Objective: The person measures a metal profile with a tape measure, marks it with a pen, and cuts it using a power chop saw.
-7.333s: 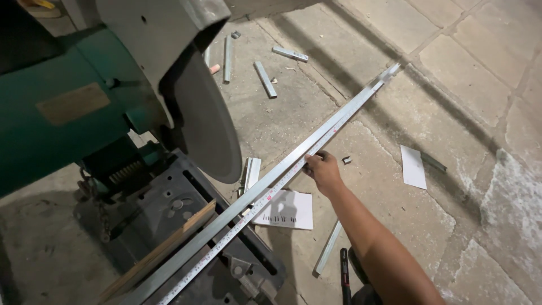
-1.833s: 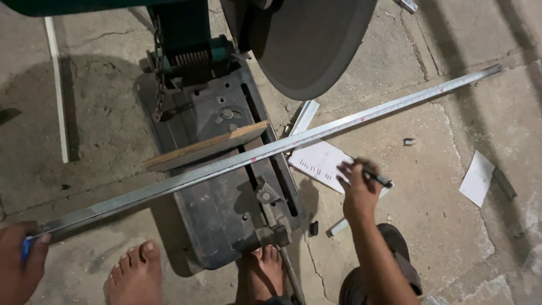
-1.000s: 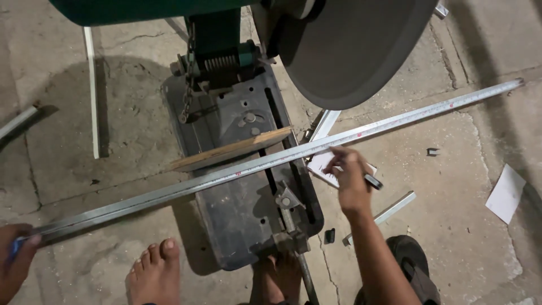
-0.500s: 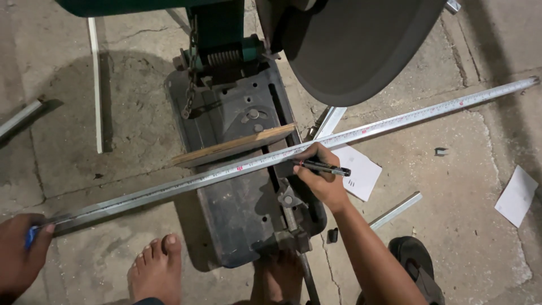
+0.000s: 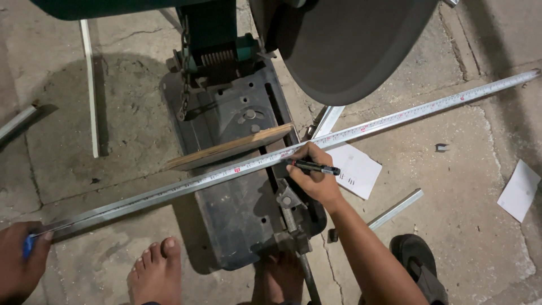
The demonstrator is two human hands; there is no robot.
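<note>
A long metal bar (image 5: pixel 169 191) with a tape measure laid along it crosses the black base (image 5: pixel 243 209) of a chop saw. My right hand (image 5: pixel 313 175) grips a black marker (image 5: pixel 314 166), its tip against the bar at the middle of the saw base. At the bottom left, my left hand (image 5: pixel 20 260) pins the bar's end together with a blue tape measure case (image 5: pixel 27 245). The saw's big dark cutting disc (image 5: pixel 350 45) hangs raised above the bar. A wooden strip (image 5: pixel 228 148) lies on the base just behind the bar.
A white paper sheet (image 5: pixel 355 169) lies on the concrete right of the saw, another paper (image 5: pixel 519 190) at the far right. Short metal offcuts (image 5: pixel 395 209) and a long white strip (image 5: pixel 90 85) lie on the floor. My bare feet (image 5: pixel 155 271) stand in front of the base.
My right hand has settled the marker's tip onto the bar above the saw base, after reaching in from the right. My left hand has stayed on the bar's end.
</note>
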